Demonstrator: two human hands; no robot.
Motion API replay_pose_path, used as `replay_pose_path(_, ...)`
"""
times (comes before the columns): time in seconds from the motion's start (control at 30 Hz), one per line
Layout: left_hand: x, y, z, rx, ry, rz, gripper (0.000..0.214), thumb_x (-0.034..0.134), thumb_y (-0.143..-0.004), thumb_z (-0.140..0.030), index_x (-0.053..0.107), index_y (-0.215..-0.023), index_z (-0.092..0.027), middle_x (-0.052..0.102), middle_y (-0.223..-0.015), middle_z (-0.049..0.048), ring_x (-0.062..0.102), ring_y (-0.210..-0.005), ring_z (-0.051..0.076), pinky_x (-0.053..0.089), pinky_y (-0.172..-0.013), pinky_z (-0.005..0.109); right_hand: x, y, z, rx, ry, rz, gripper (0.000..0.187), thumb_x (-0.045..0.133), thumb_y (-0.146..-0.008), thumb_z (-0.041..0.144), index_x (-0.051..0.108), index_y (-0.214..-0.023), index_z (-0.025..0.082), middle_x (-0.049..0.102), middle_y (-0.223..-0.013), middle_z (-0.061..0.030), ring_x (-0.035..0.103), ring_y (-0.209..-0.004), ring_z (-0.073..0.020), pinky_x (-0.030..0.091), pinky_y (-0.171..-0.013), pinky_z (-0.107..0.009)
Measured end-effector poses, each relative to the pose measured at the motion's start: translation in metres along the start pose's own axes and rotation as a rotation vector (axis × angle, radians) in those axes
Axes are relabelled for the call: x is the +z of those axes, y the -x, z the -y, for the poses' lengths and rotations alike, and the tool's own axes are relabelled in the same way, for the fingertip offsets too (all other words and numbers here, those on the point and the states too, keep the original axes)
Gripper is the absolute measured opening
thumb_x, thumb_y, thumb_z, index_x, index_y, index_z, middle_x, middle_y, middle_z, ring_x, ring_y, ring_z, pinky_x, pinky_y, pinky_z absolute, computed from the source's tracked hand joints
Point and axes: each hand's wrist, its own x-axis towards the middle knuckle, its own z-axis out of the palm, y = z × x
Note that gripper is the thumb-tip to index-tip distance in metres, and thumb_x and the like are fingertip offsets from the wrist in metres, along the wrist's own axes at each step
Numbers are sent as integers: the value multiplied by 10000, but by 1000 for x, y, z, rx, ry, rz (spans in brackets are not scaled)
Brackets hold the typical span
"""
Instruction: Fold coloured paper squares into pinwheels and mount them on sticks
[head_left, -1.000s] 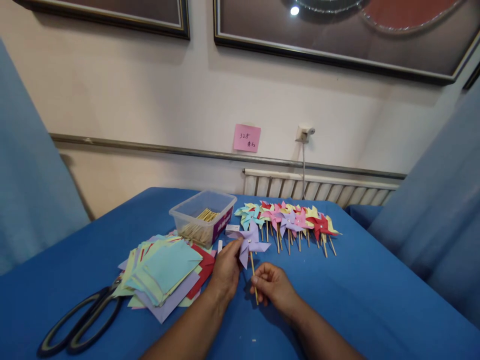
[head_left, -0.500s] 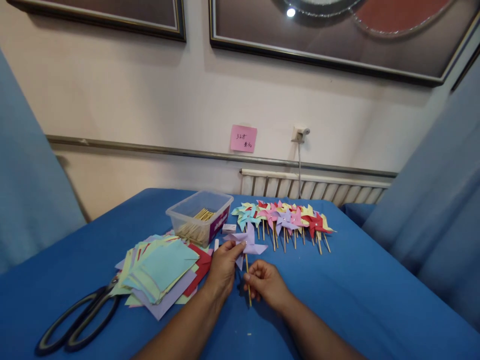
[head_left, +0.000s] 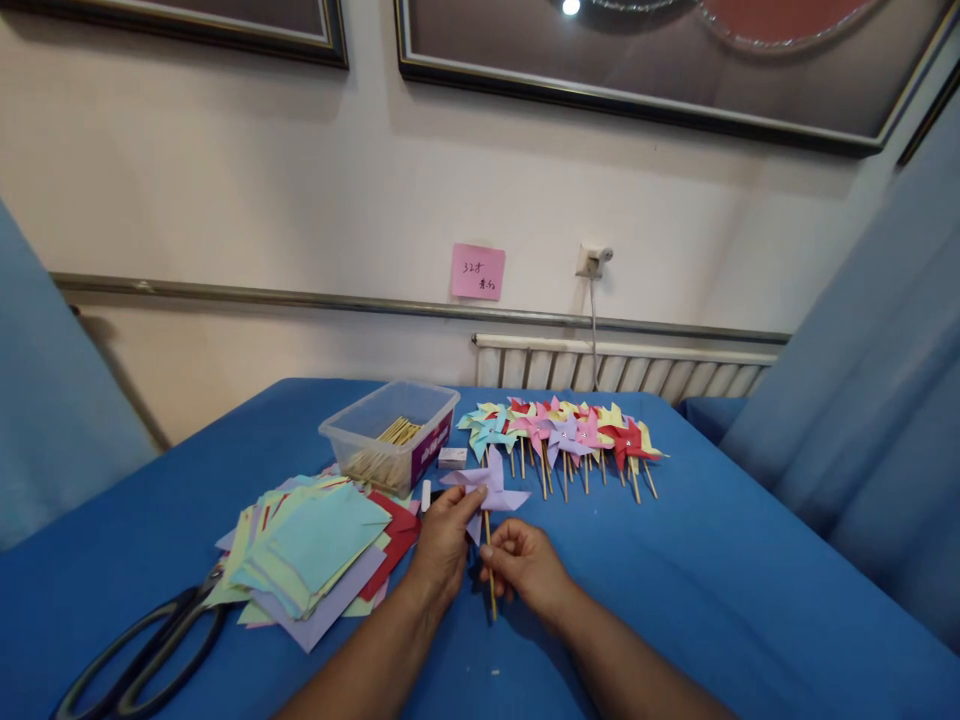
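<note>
A lilac paper pinwheel (head_left: 501,494) on a thin wooden stick (head_left: 492,590) is held upright between my two hands. My left hand (head_left: 450,530) pinches the pinwheel at its middle, thumb in front, and covers part of its left blades. Lower down, my right hand (head_left: 521,565) is closed on the stick, whose bottom end sticks out below the fingers. Beyond the hands lies a group of finished pinwheels (head_left: 566,435) in blue, pink, lilac, yellow and red, their sticks pointing toward me.
Left of my hands is a pile of coloured paper squares (head_left: 315,545) with black-handled scissors (head_left: 150,650) partly under it. A clear plastic box (head_left: 352,430) of sticks stands behind, next to a small box (head_left: 452,458) and a white stick-like piece (head_left: 426,494). A blue cloth (head_left: 712,600) covers the table.
The view has shifted slightly, so the things on the table appear a little further left. Both hands keep the same hold on the pinwheel and its stick.
</note>
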Motion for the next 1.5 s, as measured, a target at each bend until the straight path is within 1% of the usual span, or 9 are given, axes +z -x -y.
replay_pose_path(0.2,-2,-6,1,30,-6,-35,235,777,-631,-321,621,-679,-152,608,-616,-20,533,-578,113,403,-571,228,0,-2,-3,24,-2,11,579,741,-521,657,479,-739,190,625,-552,26,470,-357,-73,281,-352,-184)
replay_pose_path(0.4,-2,-5,-2,42,-3,-77,234,791,-601,-304,632,-673,-147,610,-598,-24,538,-561,112,413,-566,232,1,-2,-4,28,37,8,560,728,-540,653,477,-735,192,622,-561,21,466,-363,-73,282,-356,-187)
replay_pose_path(0.53,-2,-6,-3,52,13,-68,256,793,-601,-306,663,-745,-140,664,-674,0,582,-612,129,442,-605,241,1,-1,-6,19,107,4,488,742,-583,586,480,-705,193,573,-522,44,449,-371,-71,307,-387,-196)
replay_pose_path(0.73,-3,-6,1,90,-33,-22,254,769,-659,-329,672,-802,-143,661,-718,2,581,-640,117,436,-607,222,0,-1,-7,-1,158,-55,412,743,-614,516,488,-653,195,517,-480,57,436,-378,-72,317,-391,-197)
replay_pose_path(0.87,0,-2,2,15,0,-25,338,789,-622,-332,669,-880,-151,661,-742,11,592,-636,120,440,-588,223,-6,-6,-9,-83,187,-167,357,695,-667,494,497,-661,196,523,-465,52,438,-368,-78,320,-389,-200)
replay_pose_path(0.97,1,-1,5,-54,-11,-71,394,777,-609,-368,659,-913,-146,697,-827,65,631,-664,149,454,-583,243,-19,-17,-10,-156,309,-369,318,610,-736,491,497,-657,205,520,-447,47,461,-383,-98,345,-409,-212)
replay_pose_path(1.1,0,-2,13,-26,-117,-120,380,745,-607,-388,651,-873,-134,715,-811,86,614,-596,135,433,-548,237,-36,-39,-10,-168,426,-524,250,572,-766,420,493,-643,217,551,-481,33,516,-448,-130,396,-489,-240)
replay_pose_path(1.3,3,-1,18,26,-208,-67,248,701,-605,-289,651,-798,-141,699,-673,55,564,-512,122,388,-490,224,-42,-69,-5,-148,605,-652,166,560,-776,322,534,-651,214,623,-574,-15,578,-543,-169,391,-552,-263)
replay_pose_path(1.5,3,-1,20,21,-213,-58,199,682,-599,-257,651,-768,-157,694,-653,45,562,-502,121,385,-482,220,-46,-83,0,-106,734,-693,132,552,-784,277,582,-682,199,657,-601,-44,594,-578,-185,355,-558,-269)
